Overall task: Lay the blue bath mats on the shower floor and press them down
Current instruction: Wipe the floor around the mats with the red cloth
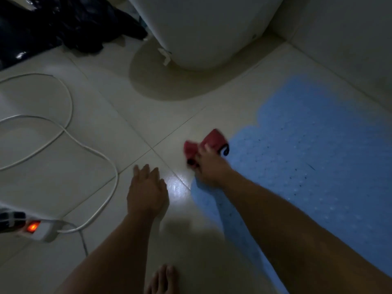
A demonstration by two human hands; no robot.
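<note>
Head view looks down on a dim, pale tiled floor. 1 blue bath mat lies flat on the tiles at the right, its wavy edge running beside the wall and its surface dotted with small bumps. At the mat's left edge the right hand is closed around a red object with a dark loop on it; the object is motion-blurred, so what it is cannot be told. The left hand hovers over bare tile just left of the right hand, fingers spread and loose, holding nothing; whether it touches the floor is unclear. A bright spot of light falls on the tile between the 2 hands. A white rounded fixture stands at the top, with a darker patch on the floor around its base. A white cable loops across the left side to a power strip with a glowing orange switch. Dark bundled material sits at the upper left. Bare toes show at the bottom edge.
</note>
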